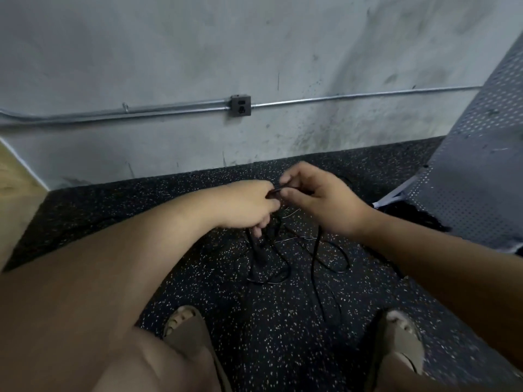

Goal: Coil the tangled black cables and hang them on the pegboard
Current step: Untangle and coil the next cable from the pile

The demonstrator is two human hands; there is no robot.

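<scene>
Head view: left hand [249,202] clenches a bunch of the tangled thin black cables [283,250], and right hand [319,199] pinches one strand just beside it. The rest droops onto the speckled black rubber floor [283,329]. Yanking now would probably just tighten the knots. Grey perforated metal pegboard [475,154] is near on the right, with open floor elsewhere.
</scene>
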